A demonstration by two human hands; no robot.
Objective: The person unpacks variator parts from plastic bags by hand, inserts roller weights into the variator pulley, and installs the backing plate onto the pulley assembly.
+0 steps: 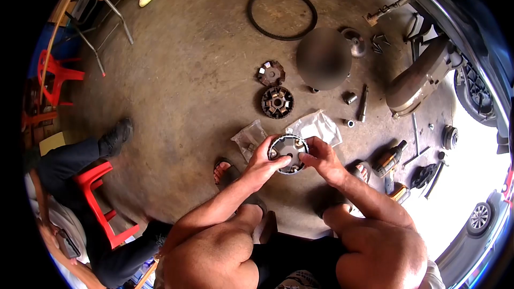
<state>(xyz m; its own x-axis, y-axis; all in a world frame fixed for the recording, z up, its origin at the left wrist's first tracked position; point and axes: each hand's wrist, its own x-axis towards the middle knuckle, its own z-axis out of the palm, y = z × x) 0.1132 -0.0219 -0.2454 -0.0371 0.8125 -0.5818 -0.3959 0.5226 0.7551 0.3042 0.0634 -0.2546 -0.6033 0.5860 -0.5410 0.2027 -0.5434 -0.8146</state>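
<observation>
Between my two hands is a round scooter variator (289, 149), with a grey plate and a pale toothed-looking rim, held up above the floor. My left hand (263, 161) wraps its left edge, thumb lying on the plate. From the right side my right hand (324, 161) grips the rim, thumb pressed near the plate's edge. Just beyond lie two clear plastic bags, a crumpled one (249, 135) and a larger one (319, 127). Farther out rest another open variator (278, 102) with rollers showing and a dark ramp plate (271, 74).
A drive belt (282, 14) lies beyond, near a blurred round patch. To the right are a socket (350, 97), an impact driver (390, 159), a T-handle wrench (416, 142) and a scooter's engine case (423, 77). At left, a seated person holds a phone (68, 243) by a red stool (101, 203).
</observation>
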